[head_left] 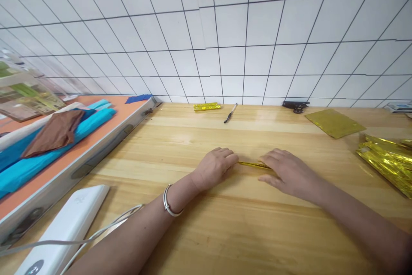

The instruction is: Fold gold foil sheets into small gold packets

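Note:
A thin gold foil strip lies low over the wooden table, stretched between my two hands. My left hand, with a silver bangle on the wrist, is closed on the strip's left end, its fingertips partly hidden. At the other end, my right hand has its fingers over the strip, with the thumb a little apart below it. The strip's far right end is hidden under those fingers.
Gold folded pieces, a pen and a black clip lie by the tiled wall. A gold square and crinkled foil are at right. A white device, cables and blue rolls are at left.

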`<state>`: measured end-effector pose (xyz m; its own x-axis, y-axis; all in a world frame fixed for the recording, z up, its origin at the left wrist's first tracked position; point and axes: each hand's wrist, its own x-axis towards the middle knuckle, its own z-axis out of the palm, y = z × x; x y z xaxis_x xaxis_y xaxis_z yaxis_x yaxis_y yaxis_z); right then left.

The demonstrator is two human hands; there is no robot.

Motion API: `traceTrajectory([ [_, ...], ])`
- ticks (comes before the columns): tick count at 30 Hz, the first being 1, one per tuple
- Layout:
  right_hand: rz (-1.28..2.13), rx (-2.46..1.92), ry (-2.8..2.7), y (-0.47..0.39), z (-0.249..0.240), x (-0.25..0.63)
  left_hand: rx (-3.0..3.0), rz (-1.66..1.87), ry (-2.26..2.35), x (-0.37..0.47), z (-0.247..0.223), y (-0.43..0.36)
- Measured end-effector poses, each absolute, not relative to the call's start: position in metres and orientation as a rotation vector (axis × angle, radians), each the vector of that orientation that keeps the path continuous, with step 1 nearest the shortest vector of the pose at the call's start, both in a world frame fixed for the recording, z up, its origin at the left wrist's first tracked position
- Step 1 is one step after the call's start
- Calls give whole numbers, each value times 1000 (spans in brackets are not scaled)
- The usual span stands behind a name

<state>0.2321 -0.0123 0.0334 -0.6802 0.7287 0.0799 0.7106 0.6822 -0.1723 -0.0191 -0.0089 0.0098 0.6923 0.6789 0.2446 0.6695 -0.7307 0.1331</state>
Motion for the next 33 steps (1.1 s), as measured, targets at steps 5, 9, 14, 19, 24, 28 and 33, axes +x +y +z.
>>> traceTrajectory([
  [5, 142, -1217, -2844, -16, 24, 194, 2955, 375, 1040, -13, 15, -16],
  [9, 168, -1226, -2873, -11, 21, 193, 2940, 377, 990, -17, 13, -13],
  [14, 281, -1319, -2845, -11, 21, 209, 2947, 352, 969, -16, 13, -7],
  [19, 433, -1418, -2775, -15, 21, 225, 2935, 376, 952, -17, 7, -4],
  [24, 488, -1457, -2737, -19, 22, 238, 2893, 432, 986, -19, 1, -2],
  [28, 458, -1422, -2690, -23, 21, 245, 2872, 447, 964, -18, -2, -1],
  [33, 511, -1422, -2682, -26, 19, 251, 2853, 472, 994, -22, -5, 0],
])
